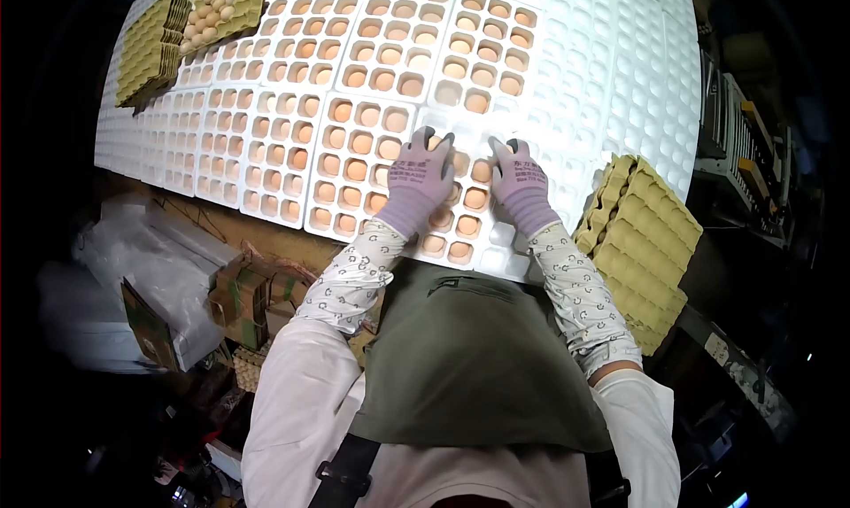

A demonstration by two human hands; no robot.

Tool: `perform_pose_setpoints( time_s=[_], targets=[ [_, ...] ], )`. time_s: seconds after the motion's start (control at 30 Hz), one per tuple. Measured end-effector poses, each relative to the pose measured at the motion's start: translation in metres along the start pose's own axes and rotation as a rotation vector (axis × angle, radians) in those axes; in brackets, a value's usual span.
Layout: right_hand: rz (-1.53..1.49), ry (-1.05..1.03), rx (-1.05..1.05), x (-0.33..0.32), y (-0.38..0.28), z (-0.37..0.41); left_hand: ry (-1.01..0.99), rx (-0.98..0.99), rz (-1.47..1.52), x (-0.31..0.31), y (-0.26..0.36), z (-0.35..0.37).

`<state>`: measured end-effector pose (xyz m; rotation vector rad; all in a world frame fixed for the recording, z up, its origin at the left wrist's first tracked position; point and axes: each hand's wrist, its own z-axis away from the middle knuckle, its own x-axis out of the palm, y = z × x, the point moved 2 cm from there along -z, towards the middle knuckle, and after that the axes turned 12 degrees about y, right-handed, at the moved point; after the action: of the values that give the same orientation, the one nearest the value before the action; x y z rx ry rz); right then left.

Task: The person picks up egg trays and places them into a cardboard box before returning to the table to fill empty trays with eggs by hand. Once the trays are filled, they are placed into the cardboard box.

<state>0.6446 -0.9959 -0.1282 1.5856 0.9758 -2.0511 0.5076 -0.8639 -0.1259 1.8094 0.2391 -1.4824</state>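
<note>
Eggs point(475, 198) now, at least six showing in the foam tray point(449, 241) between left hand point(421, 176) and right hand point(521, 182); two gloves, all fingers curled over the cells, whether grasping I cannot tell; one pulp stack point(651, 242) at right, a second stack point(149, 52) far left, beside one egg-filled pulp tray point(254, 3)!

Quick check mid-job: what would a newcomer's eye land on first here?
Most likely the broad spread of white foam egg trays, with rows of brown eggs at centre and left. Next, the lilac-gloved left hand and right hand, just above the picture's centre. The yellowish pulp egg trays also stand out, to the right of the right hand.
</note>
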Motion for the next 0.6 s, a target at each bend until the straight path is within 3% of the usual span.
perform_pose_setpoints(
  time_s=[0.07,0.13,0.2,0.27,0.3,0.33,0.4,0.43,0.47,0.5,0.6],
  targets=[
    [0.059,-0.068,0.008,-0.002,-0.004,-0.01,-0.079,-0.043,0.131,-0.002,-0.023,-0.007],
    [0.143,-0.16,0.057,-0.017,-0.023,-0.025,-0.372,-0.075,0.017,-0.008,-0.035,-0.019],
    [0.033,-0.126,0.057,-0.022,-0.047,-0.038,-0.276,-0.2,0.066,-0.014,-0.035,-0.036],
    [0.043,0.168,-0.308,0.027,-0.045,-0.042,0.066,-0.271,0.285,0.015,-0.048,-0.053],
    [0.101,0.139,-0.294,0.041,-0.043,-0.037,0.271,-0.168,0.434,0.033,-0.05,-0.059],
    [0.163,0.115,-0.275,0.046,-0.039,-0.034,0.302,-0.079,0.493,0.039,-0.045,-0.069],
    [0.12,0.192,-0.288,0.024,-0.033,-0.018,0.375,0.164,0.336,0.05,-0.028,-0.072],
    [0.004,0.266,-0.255,0.001,-0.022,-0.002,0.311,0.303,0.07,0.05,-0.019,-0.069],
    [-0.108,0.344,-0.223,-0.033,-0.011,0.016,0.224,0.391,0.021,0.041,-0.005,-0.064],
    [-0.086,0.491,-0.214,-0.065,0.009,0.035,0.146,0.439,0.01,0.051,0.002,-0.058],
    [0.131,0.827,0.123,-0.137,0.123,0.104,0.021,0.512,-0.107,0.05,0.016,-0.043]
  ],
)
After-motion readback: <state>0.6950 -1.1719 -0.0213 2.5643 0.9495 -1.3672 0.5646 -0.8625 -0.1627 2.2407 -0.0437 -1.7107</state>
